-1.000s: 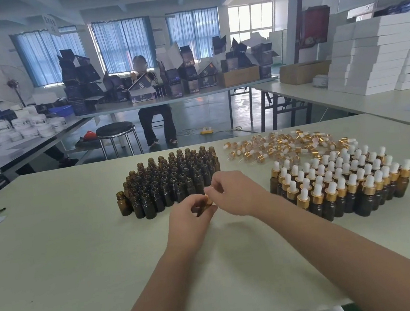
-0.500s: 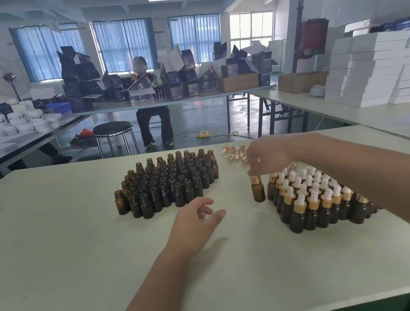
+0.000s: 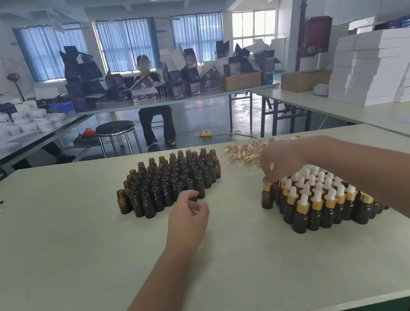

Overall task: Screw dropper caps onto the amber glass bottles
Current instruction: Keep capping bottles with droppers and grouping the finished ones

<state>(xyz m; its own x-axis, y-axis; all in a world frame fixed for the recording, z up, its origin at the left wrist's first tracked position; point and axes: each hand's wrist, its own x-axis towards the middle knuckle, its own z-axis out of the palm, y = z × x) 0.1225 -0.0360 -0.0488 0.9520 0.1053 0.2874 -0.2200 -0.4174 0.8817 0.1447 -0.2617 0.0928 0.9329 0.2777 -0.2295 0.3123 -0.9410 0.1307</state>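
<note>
person's two arms only. left hand (image 3: 187,221) and left forearm (image 3: 148,288) bare, uncovered down to the bottom frame edge. right hand (image 3: 287,161) and right forearm (image 3: 385,183) bare too, uncovered out to the right frame edge.

Right hand (image 3: 285,160) pinches capped bottle (image 3: 267,198); left hand (image 3: 186,218) relaxed.

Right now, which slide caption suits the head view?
Right hand holds a capped bottle at the capped group's edge; left hand hovers by the open bottles.
</note>
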